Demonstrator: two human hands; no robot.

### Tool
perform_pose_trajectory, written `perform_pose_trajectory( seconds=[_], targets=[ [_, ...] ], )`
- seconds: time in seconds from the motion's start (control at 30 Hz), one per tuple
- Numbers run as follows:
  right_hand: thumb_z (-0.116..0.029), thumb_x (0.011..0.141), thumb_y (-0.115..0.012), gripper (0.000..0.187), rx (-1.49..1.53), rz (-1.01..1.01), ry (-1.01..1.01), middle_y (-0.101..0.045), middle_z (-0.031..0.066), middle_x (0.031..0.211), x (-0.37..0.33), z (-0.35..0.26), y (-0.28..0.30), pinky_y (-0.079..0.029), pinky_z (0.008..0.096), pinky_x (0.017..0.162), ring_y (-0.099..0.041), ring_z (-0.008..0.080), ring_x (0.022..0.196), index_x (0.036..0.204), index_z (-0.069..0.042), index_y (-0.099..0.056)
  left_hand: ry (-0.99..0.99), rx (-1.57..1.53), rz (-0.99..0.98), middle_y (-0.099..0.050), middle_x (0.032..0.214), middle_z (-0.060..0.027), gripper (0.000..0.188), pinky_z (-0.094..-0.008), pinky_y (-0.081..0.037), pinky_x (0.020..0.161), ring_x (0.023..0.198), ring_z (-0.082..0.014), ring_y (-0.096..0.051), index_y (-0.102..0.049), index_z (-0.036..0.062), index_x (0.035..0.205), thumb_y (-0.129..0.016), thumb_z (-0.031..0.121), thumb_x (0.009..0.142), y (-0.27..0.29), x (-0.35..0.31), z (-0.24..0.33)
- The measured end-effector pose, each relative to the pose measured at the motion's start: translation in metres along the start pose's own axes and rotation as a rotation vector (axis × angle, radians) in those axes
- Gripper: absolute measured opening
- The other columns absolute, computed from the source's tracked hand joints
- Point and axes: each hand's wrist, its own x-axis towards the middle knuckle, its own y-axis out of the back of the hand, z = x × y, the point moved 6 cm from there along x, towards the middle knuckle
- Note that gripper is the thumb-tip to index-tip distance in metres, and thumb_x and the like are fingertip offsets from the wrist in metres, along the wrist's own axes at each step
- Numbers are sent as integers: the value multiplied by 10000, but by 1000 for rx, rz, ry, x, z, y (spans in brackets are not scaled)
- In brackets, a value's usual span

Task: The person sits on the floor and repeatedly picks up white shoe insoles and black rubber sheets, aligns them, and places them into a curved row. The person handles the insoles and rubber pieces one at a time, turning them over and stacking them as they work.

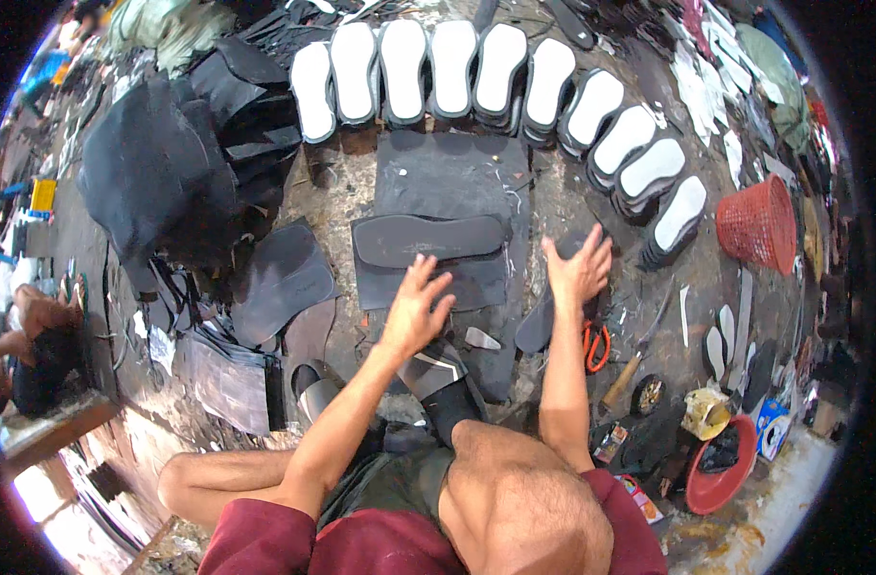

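A dark grey shoe sole (428, 240) lies crosswise on a dark rubber sheet (376, 287), itself partly over a larger dark sheet (452, 177). My left hand (419, 309) is open, fingers loosely spread, its fingertips at the sole's near edge; whether they press on it I cannot tell. To the right, my right hand (577, 273) is open with thumb and fingers wide apart, and nothing shows in it. Beneath and beside that hand is another dark sole (535, 326), partly hidden by the hand and wrist. Orange-handled scissors (597, 347) lie by my right forearm.
Several stacks of white-topped soles (452, 67) curve around the far side. Black sheets (155, 177) pile up at left, near a cut sheet (283, 283). A red basket (756, 224), a red bowl (723, 470) and a wooden-handled tool (620, 381) are at right. Another person's legs (50, 321) show far left.
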Motion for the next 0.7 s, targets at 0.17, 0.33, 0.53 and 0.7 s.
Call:
perform_pose_trajectory(
  seconds=[0.17, 0.33, 0.53, 0.7],
  targets=[
    [-312, 693, -870, 1007, 318, -117, -57, -420, 224, 1434, -1, 5, 41, -378, 522, 1080, -450, 392, 1309, 1534, -150, -341, 54, -311, -122, -364, 1529, -288, 769, -499, -301, 1180, 1430, -449, -343, -473, 69, 1458, -802, 342, 819, -33, -33, 62],
    [-84, 708, -689, 892, 1701, -169, -13, -396, 218, 1490, -12, -22, 115, -431, 519, 1090, -464, 437, 1331, 1524, -118, -330, -126, -382, 98, -570, 1410, -158, 598, -461, -433, 1093, 1329, -394, -517, -609, 95, 1349, -735, 31, 768, -15, -35, 107],
    [-153, 672, -578, 878, 2065, -308, -64, -289, 232, 1597, -21, -20, 119, -355, 515, 1164, -396, 411, 1411, 1520, -88, -361, -469, 15, 385, -602, 1342, -194, 445, -533, -445, 1095, 1295, -396, -548, -762, 139, 1132, -690, 2, 714, 53, -23, 114],
    [-109, 715, -708, 898, 2095, -364, 91, -242, 178, 1629, -24, -33, 127, -373, 500, 1148, -375, 353, 1429, 1530, -105, -331, -532, 138, 382, -652, 1281, -141, 380, -517, -478, 1066, 1250, -368, -589, -781, 155, 1077, -732, 41, 718, 86, -24, 108]
  ],
)
